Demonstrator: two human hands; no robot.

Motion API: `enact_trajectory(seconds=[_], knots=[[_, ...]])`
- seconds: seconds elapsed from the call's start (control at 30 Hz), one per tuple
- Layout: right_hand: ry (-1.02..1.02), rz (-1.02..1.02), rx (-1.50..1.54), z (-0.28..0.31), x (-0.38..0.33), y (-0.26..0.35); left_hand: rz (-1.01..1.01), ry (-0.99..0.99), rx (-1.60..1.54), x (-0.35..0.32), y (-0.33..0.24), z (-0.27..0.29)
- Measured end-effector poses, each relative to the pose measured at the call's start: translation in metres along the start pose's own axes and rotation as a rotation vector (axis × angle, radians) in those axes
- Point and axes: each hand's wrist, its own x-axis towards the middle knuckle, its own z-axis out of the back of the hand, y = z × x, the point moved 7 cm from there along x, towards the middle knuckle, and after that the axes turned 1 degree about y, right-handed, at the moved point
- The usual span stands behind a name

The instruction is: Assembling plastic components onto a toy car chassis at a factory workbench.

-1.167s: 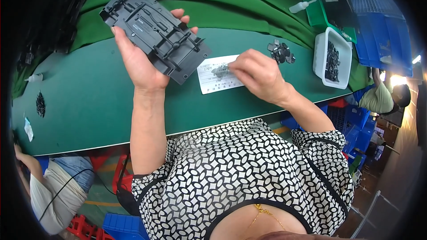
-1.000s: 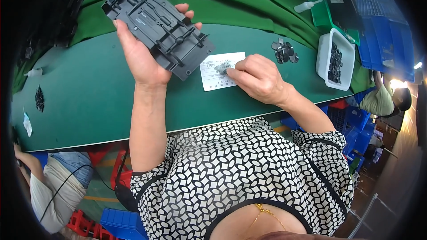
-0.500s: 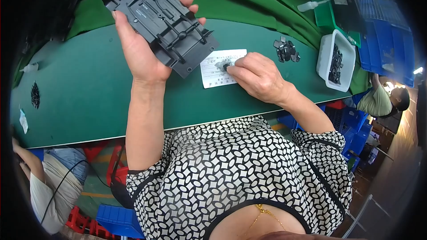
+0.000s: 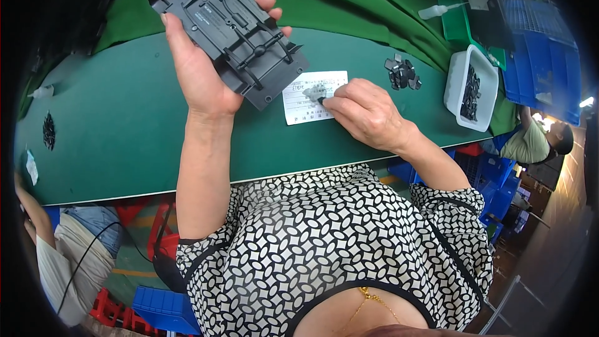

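My left hand (image 4: 203, 78) is wrapped round a black plastic toy-car chassis (image 4: 228, 31), raised above the table with its moulded axles and rods facing up. My right hand (image 4: 368, 112) pinches a small black piece (image 4: 321, 101) over a white printed paper slip (image 4: 299, 115). A grey smear (image 4: 314, 91) marks the middle of the slip, right by the pinched piece. Most of that piece is hidden by the fingertips, so its exact kind cannot be made out.
On the green table (image 4: 125, 143) lie a pile of flat black pieces (image 4: 402, 72) and a heap of small black parts (image 4: 48, 131). A white tub (image 4: 455, 87) of black parts stands right, near a squeeze bottle (image 4: 433, 11). Other people (image 4: 530, 140) are at both sides.
My right hand has shifted slightly right and down, uncovering more of the grey smear. The chassis in my left hand has barely moved.
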Motion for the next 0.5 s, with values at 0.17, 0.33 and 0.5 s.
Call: enact_trajectory(seconds=[0.17, 0.33, 0.5], knots=[[0.018, -0.005, 0.008, -0.003, 0.003, -0.008, 0.007, 0.002, -0.002, 0.000, 0.001, -0.004], [0.010, -0.042, 0.018, 0.001, 0.001, -0.007, 0.005, 0.000, -0.011, 0.001, 0.001, -0.002], [0.012, -0.025, 0.023, -0.002, 0.005, -0.011, 0.011, -0.001, 0.005, 0.000, 0.001, -0.004]])
